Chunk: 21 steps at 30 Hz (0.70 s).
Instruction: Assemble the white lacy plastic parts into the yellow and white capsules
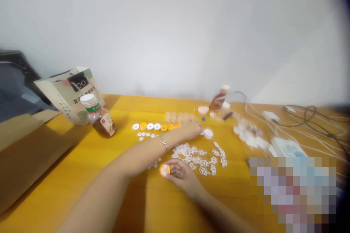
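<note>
Head view: the left hand (191, 129) stretches far out across the yellow wooden table (82, 174), a thin silver bracelet (164, 142) on its wrist. Its fingers point at a small white round cap (208, 133) lying just past the fingertips; whether they are spread or closed, I cannot tell, the hand is too blurred. Just behind its knuckles runs a row of white and orange discs (156, 126), with a cluster of small clear plastic cups (179, 117) beyond it.

The right hand (182, 176) sits nearer the body, thumb and fingertips pinching a round orange disc with a white centre (164, 169), held just above the tabletop. Right beyond those fingers spreads a heap of white cut-out plastic pieces (199, 156).

Well to the left of both hands stands a brown bottle with a white lid (98, 115), in front of a printed paper bag (71, 93). Far right of the fingers, white cables (300, 127) trail across the table.
</note>
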Tool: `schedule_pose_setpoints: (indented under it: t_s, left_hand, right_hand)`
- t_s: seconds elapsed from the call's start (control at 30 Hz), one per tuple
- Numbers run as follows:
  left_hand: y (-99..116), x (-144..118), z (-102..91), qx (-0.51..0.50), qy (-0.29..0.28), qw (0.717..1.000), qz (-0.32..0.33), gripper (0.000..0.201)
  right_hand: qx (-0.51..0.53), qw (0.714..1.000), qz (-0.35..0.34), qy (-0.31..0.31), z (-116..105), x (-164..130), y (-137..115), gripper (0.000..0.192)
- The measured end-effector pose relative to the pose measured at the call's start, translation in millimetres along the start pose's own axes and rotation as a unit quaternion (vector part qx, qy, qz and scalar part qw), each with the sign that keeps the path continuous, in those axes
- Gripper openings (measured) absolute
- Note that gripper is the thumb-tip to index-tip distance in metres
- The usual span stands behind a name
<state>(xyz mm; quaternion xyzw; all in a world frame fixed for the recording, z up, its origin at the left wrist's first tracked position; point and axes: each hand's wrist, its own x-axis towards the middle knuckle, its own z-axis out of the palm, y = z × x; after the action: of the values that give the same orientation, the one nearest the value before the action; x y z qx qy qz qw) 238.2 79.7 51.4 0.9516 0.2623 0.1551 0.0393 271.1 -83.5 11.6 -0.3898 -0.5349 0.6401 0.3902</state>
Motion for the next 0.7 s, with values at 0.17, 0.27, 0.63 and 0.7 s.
schedule_pose_setpoints:
  t_s: [0.17,0.27,0.63,0.7]
  left_hand:
    - [2.8,0.6,-6.6,-0.079,0.022,0.996,-0.021,0.010]
    - [5.4,-14.3,-16.6,-0.155,0.061,0.985,-0.043,0.008]
    - [-1.6,-174.7,-46.7,-0.654,0.104,0.719,-0.212,0.022]
    - [3.4,-191.8,-46.7,-0.718,0.097,0.652,-0.224,0.030]
  right_hand:
    - [0.006,1.000,0.005,0.001,-0.3,0.1,-0.7,0.036]
    - [0.009,1.000,0.003,0.001,-0.2,-0.3,-0.7,0.036]
    - [0.002,1.000,-0.004,0.014,-0.5,0.3,1.1,0.037]
    - [0.003,1.000,-0.007,0.023,-0.2,0.5,0.8,0.036]
